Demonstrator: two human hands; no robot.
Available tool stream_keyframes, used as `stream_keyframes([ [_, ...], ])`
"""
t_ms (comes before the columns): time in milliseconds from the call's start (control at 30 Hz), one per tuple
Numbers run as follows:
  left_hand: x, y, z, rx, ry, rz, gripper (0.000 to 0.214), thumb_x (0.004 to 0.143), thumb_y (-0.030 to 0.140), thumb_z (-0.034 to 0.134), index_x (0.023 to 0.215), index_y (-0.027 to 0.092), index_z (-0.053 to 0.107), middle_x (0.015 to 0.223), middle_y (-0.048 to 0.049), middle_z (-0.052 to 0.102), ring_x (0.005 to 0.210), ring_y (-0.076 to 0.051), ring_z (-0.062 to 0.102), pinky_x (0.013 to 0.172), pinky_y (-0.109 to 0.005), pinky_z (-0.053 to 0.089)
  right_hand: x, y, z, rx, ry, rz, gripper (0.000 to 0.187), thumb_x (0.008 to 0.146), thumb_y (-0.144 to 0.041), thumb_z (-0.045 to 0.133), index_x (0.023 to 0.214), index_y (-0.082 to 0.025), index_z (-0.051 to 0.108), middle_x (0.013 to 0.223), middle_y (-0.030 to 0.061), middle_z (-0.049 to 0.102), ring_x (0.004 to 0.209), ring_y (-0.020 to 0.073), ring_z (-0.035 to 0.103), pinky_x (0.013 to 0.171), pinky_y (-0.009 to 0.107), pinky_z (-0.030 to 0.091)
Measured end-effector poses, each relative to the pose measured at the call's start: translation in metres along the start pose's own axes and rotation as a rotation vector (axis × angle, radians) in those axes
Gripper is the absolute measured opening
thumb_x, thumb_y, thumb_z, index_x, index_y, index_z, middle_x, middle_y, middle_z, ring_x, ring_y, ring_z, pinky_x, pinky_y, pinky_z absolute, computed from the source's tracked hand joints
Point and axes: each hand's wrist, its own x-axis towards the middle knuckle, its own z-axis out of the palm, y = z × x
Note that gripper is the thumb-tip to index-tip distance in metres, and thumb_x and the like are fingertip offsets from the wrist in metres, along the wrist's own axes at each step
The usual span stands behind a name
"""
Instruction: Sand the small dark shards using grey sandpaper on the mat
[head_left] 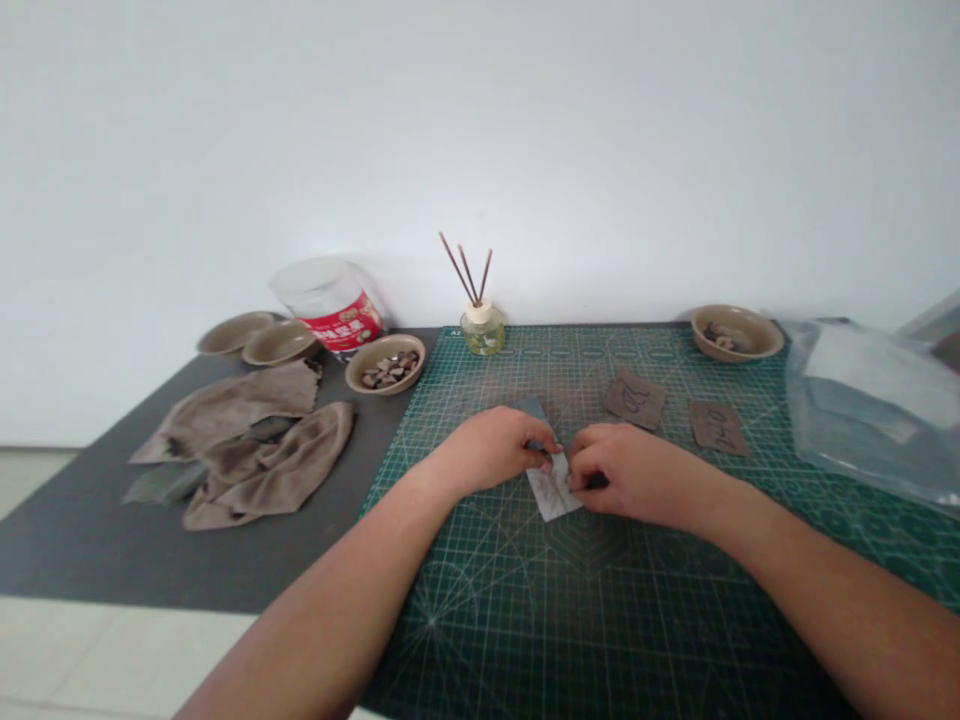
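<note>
My left hand (495,447) and my right hand (626,472) meet over the green cutting mat (525,600). Both are closed in a pinch on a small pale sheet (553,492) that lies between them on the mat. A grey-green corner of another sheet (531,408) shows just behind my left hand. What my right fingers press against the sheet is hidden.
Two brown paper tags (636,398) (718,426) lie behind my hands. A reed diffuser (481,328), bowls of small stones (385,363) (736,332), two empty bowls (279,342), a plastic tub (330,303), brown cloths (255,440) and clear plastic bags (870,410) stand around.
</note>
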Motion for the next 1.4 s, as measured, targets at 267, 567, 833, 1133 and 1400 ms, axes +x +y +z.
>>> stream_keyframes([
  [267,-0.0019,0.0015,-0.0003,0.025,0.017,0.018,0.020,0.081,0.024,0.065,0.097,0.029,0.075,0.093,0.0018,0.075,0.083,-0.018,0.065,0.067,-0.024,0.042,0.0055,-0.0041,0.0075,-0.030,0.052,-0.021,0.008,0.082,-0.019,0.064,0.076,-0.019,0.070,0.089,0.0038,0.063,0.084,0.0171,0.058,0.076,0.028,0.042],
  [567,-0.0029,0.0023,0.0002,0.041,0.020,0.022,0.022,0.081,0.024,0.064,0.100,0.030,0.074,0.096,0.0014,0.075,0.085,-0.019,0.066,0.068,-0.024,0.043,0.0042,-0.0031,0.0044,-0.104,0.042,-0.030,0.010,0.083,-0.018,0.063,0.075,-0.018,0.068,0.088,0.0047,0.064,0.084,0.0180,0.058,0.076,0.030,0.041],
  [833,-0.0041,0.0043,-0.0005,0.095,0.017,-0.003,0.021,0.082,0.030,0.065,0.102,0.031,0.072,0.094,0.0008,0.074,0.084,-0.019,0.065,0.067,-0.024,0.043,0.0045,-0.0029,0.0058,-0.066,0.010,-0.070,0.008,0.080,-0.017,0.066,0.073,-0.019,0.067,0.088,0.0033,0.065,0.083,0.0176,0.059,0.075,0.029,0.041],
  [1133,-0.0057,0.0076,-0.0037,0.103,-0.004,-0.001,0.019,0.083,0.028,0.063,0.101,0.030,0.072,0.096,0.0007,0.074,0.086,-0.019,0.065,0.069,-0.024,0.043,0.0079,-0.0033,0.0086,-0.060,0.084,-0.047,0.010,0.084,-0.019,0.063,0.076,-0.018,0.069,0.089,0.0046,0.065,0.086,0.0184,0.058,0.077,0.030,0.041],
  [1400,-0.0061,0.0050,-0.0002,0.101,0.026,0.007,0.020,0.083,0.027,0.062,0.100,0.030,0.072,0.095,0.0008,0.075,0.085,-0.020,0.067,0.068,-0.025,0.044,0.0031,0.0007,0.0060,-0.096,0.053,-0.064,0.009,0.081,-0.018,0.064,0.074,-0.019,0.070,0.089,0.0049,0.064,0.085,0.0185,0.058,0.075,0.030,0.041],
])
